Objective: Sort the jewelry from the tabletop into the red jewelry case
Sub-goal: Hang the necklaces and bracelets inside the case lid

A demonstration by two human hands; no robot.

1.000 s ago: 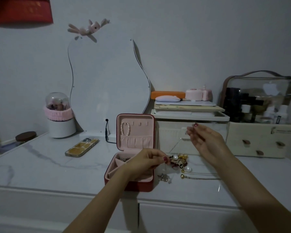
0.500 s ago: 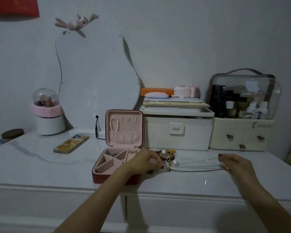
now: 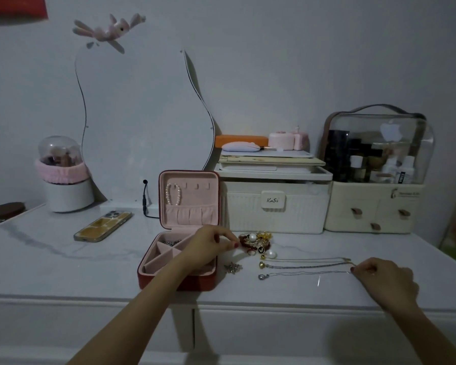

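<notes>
The red jewelry case (image 3: 200, 284) stands open at the table's middle, its pink lid upright with a pearl bracelet (image 3: 172, 194) hung inside. My left hand (image 3: 208, 246) reaches over the case's right side, fingertips pinched at the edge of a pile of mixed jewelry (image 3: 256, 242). Three thin necklaces (image 3: 308, 266) lie stretched out to the right of the pile. My right hand (image 3: 382, 280) pinches the right end of the nearest necklace. A small silver brooch (image 3: 232, 267) lies just right of the case.
A phone (image 3: 103, 225) lies left of the case. Behind stand a wavy mirror (image 3: 142, 122), a white ribbed organizer (image 3: 274, 204), a clear-lidded cosmetics box (image 3: 374, 185) and a domed brush holder (image 3: 63, 177). The table's front edge (image 3: 221, 302) runs below the case.
My right hand came down from mid-air to the table and drew a necklace out rightwards. My left hand stayed at the jewelry pile beside the case.
</notes>
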